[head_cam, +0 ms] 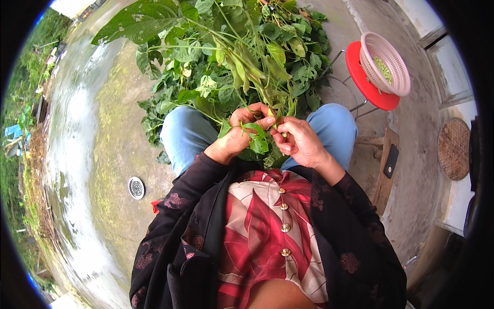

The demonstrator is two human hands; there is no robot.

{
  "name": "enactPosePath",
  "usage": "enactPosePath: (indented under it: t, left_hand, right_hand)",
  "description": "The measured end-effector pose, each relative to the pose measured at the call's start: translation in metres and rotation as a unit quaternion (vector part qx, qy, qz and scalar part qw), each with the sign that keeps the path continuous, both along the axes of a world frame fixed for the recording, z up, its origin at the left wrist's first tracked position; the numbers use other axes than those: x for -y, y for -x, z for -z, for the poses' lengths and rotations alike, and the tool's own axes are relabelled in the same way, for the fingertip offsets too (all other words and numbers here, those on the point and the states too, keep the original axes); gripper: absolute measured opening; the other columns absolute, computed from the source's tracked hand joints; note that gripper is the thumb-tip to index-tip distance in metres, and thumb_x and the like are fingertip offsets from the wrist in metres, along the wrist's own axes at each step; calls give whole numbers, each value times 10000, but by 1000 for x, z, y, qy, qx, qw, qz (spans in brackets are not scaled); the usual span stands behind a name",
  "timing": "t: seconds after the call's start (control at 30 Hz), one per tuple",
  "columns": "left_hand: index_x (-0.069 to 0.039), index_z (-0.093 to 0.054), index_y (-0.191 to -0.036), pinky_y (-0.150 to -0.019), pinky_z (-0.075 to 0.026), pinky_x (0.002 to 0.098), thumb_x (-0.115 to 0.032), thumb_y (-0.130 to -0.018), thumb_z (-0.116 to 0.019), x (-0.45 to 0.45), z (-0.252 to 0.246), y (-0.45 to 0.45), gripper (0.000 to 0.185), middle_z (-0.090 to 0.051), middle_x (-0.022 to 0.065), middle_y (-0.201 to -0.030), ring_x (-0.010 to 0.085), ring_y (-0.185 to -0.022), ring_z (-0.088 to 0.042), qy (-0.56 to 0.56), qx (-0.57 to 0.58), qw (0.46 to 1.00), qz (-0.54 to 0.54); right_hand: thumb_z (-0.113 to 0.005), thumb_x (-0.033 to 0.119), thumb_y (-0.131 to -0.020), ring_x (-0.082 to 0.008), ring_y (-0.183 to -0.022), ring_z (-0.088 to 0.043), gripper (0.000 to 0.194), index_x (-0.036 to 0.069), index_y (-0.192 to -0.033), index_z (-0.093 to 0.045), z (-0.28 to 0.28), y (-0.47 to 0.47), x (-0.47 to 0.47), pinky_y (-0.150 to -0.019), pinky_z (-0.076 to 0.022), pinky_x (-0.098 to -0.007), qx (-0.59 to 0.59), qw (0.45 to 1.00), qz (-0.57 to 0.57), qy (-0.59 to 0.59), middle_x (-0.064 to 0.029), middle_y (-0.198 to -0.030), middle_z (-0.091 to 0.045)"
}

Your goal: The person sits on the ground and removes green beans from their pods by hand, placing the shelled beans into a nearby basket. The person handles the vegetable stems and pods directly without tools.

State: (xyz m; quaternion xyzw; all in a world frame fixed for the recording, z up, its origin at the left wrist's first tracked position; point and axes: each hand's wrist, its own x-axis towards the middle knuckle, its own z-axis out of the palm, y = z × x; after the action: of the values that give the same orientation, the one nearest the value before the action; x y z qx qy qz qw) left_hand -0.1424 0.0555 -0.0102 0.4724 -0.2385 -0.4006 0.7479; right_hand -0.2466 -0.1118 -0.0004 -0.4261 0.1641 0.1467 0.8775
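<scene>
Between the knees, my left hand (247, 129) grips the stems of a soybean plant (241, 65), whose green pods and insect-holed leaves spread forward. My right hand (295, 139) meets it and pinches a green pod (273, 117) between thumb and fingers; a small green bit shows at its fingertips. A leafy sprig (256, 141) hangs over my left wrist. Behind the plant in my hands lies a large heap of leafy bean plants (297, 50) on the ground.
At the right, a pink plastic basket (403, 73) with green beans rests on a red stool (353, 58). Nearer are a wooden bench (380, 193) bearing a dark phone-like object (391, 161) and a round woven tray (454, 148) by the wall. A round drain cover (136, 188) lies left.
</scene>
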Motion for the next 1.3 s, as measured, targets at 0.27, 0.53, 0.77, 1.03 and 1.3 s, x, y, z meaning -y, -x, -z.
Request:
enactPosePath:
  t: [0.27,0.53,0.77,1.03,1.3]
  left_hand:
    - [-76,-625,-950,-659,-422,210,-118,-944,-677,0,0,-2,67,-602,-42,-859,48,-736,-524,-75,11,996,-39]
    - [-84,-620,-949,-740,-464,227,-122,-916,-690,-1,1,1,87,-628,-31,-897,56,-839,-568,-98,28,993,-63]
    - [-76,-621,-1044,-843,-474,269,-69,-863,-705,-2,-11,-5,200,-634,2,-1061,107,-969,-587,-39,8,995,-88]
    - [-33,-642,-1075,-824,-447,268,-195,-855,-765,3,-20,-14,299,-646,10,-961,103,-921,-587,-122,36,991,-52]
    - [-11,-684,-1042,-787,-468,277,-189,-857,-777,6,-12,-9,273,-684,28,-942,101,-847,-599,-88,-31,988,-121]
  right_hand:
    - [-569,189,-997,-50,-606,-517,197,14,-1033,-651,-5,-10,18,-449,-319,-178,51,989,89,104,-18,-846,-614]
    - [-670,174,-956,-32,-556,-469,133,44,-965,-643,-18,-28,13,-440,-295,-183,56,983,112,136,36,-749,-569]
    - [-716,95,-906,-10,-612,-446,103,17,-915,-651,-18,-22,13,-525,-355,-187,206,902,138,353,68,-711,-534]
    - [-768,88,-844,-127,-599,-453,201,18,-837,-580,-17,-16,8,-553,-408,-306,269,799,75,532,-27,-663,-491]
    - [-787,68,-792,-225,-555,-457,252,21,-792,-540,-22,-18,-3,-535,-408,-357,306,702,106,634,-83,-661,-485]
